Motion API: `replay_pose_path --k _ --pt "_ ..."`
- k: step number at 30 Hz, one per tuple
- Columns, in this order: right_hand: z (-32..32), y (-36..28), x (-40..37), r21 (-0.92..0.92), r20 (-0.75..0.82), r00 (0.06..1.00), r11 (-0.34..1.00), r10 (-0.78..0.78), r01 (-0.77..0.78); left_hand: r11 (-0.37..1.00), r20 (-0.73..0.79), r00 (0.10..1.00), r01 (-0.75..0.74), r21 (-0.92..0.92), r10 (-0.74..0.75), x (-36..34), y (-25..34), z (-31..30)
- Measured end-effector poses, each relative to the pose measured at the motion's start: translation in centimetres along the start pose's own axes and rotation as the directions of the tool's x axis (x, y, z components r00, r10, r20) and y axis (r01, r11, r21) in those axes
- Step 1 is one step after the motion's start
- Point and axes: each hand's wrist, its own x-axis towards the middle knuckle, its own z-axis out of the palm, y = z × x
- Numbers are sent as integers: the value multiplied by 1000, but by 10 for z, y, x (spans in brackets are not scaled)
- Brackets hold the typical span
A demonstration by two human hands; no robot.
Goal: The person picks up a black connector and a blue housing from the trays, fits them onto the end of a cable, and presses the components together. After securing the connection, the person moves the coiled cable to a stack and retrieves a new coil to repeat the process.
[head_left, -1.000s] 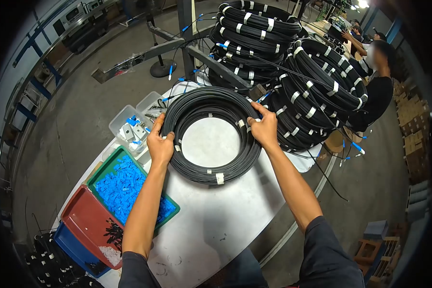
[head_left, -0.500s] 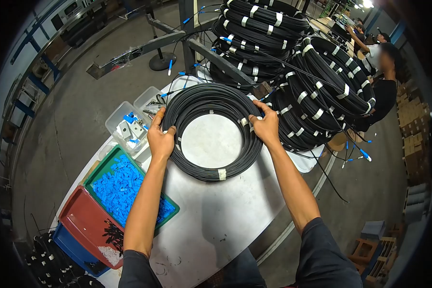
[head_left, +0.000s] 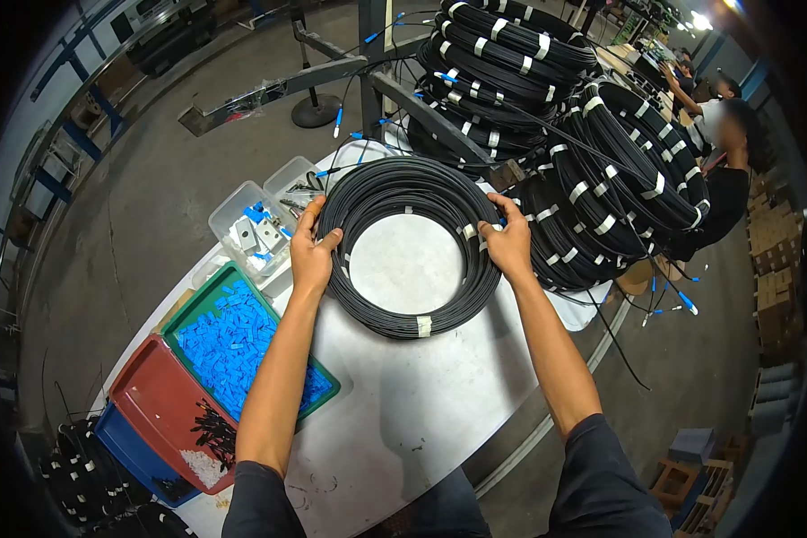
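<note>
A thick coil of black cable, bound with short bands of white tape, lies over the white table. On its left side my left hand is closed, with the thumb at the inner edge and the fingers along the outside. My right hand grips the opposite side, its thumb near a pale tape band and its fingers round the outer edge. Through the ring's middle the white tabletop shows. Blue-tipped cable ends hang just behind the coil.
Left of my forearm stand a green tray of blue pieces, a red tray and a blue tray. Clear plastic bins hold small parts. Tall stacks of cable coils and a metal stand rise behind. People work at far right.
The view has swung slightly, so most things appear further right. Both hands keep their hold on the coil, which stays in about the same place over the table.
</note>
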Motion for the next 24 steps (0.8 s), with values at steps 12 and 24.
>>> replay_pose_path --k 12,24 --pt "4 12 -8 -144 -166 953 962 -253 230 985 -56 992 -108 138 117 -22 -2 4" --pt "9 62 -14 535 118 986 829 120 -165 995 -7 1000 -31 -92 31 -40 -33 11"
